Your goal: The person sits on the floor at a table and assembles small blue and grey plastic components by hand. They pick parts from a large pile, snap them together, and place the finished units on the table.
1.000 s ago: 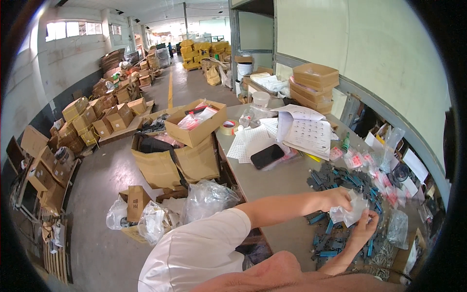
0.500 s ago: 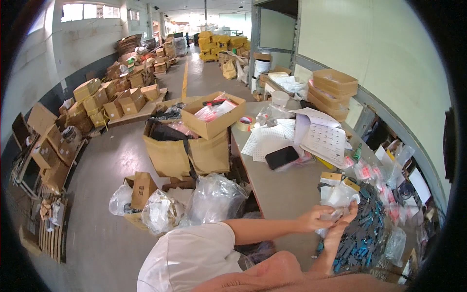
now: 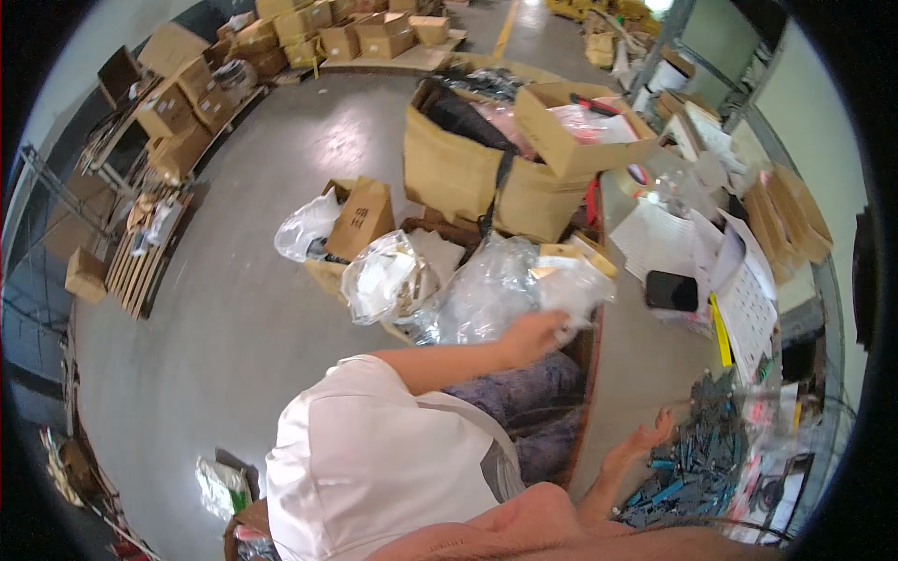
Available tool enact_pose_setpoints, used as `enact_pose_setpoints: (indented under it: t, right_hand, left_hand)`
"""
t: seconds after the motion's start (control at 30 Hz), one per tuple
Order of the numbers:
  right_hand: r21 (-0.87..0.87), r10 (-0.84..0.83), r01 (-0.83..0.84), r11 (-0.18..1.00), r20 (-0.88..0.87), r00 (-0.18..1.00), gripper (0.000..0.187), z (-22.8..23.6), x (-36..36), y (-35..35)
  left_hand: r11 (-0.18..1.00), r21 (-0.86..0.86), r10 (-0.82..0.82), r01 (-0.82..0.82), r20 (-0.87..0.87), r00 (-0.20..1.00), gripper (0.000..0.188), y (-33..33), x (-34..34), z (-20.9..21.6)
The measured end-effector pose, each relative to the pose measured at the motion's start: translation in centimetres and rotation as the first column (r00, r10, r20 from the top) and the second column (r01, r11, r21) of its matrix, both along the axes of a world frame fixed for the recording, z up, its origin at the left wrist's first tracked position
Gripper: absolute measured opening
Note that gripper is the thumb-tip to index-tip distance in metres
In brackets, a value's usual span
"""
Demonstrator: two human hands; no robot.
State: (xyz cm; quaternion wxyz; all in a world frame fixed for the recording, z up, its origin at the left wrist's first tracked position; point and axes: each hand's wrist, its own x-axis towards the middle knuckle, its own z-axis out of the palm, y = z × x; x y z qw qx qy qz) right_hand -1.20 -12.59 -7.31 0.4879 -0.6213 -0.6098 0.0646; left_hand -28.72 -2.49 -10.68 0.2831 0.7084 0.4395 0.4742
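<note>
1. One left hand [image 3: 535, 338], left of and nearer the body than the one black phone [image 3: 671, 291], grasps two clear packets [image 3: 572, 290] with tan tops; these are left of the phone.
2. One right hand [image 3: 644, 438], below the phone, is open and free.
3. One heap of dark and blue pieces [image 3: 697, 444], uncountable, lies below-right of the phone.

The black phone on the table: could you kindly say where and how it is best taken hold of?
Probably by its left and right edges, pinched from above, the right hand coming from the near side: the black phone lies flat with its dark face up, and white sheets lie beyond it.
</note>
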Motion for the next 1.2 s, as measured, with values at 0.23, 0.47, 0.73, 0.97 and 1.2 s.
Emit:
enact_pose_setpoints:
  t: [0.23,0.47,0.73,0.97,1.2]
  right_hand:
    - [-0.231,-0.029,0.089,0.969,0.25,0.968,0.066,-3.4,-1.0,0.6]
    - [-0.295,-0.025,0.151,0.943,0.392,0.92,0.063,-3.5,-2.2,2.6]
    - [-0.391,-0.075,0.287,0.875,0.477,0.876,0.071,-3.2,-2.8,2.5]
    - [-0.4,-0.043,0.319,0.859,0.565,0.824,0.069,-3.0,-3.4,2.9]
    - [-0.403,-0.05,0.349,0.846,0.592,0.804,0.061,-2.5,-4.2,2.2]
  left_hand:
    - [0.721,0.075,0.646,-0.688,-0.432,0.63,0.054,-3.9,-23.6,-8.6]
    - [0.632,-0.397,-0.076,-0.666,-0.887,0.456,0.028,-4.8,-31.0,-19.9]
    - [0.65,-0.476,-0.072,-0.593,-0.815,0.575,0.027,7.7,-28.4,-27.3]
    - [0.446,-0.726,-0.224,-0.524,-0.657,0.72,0.045,11.0,-26.0,-37.2]
    - [0.547,-0.815,-0.732,-0.193,-0.577,0.362,0.039,12.9,-28.5,-35.9]
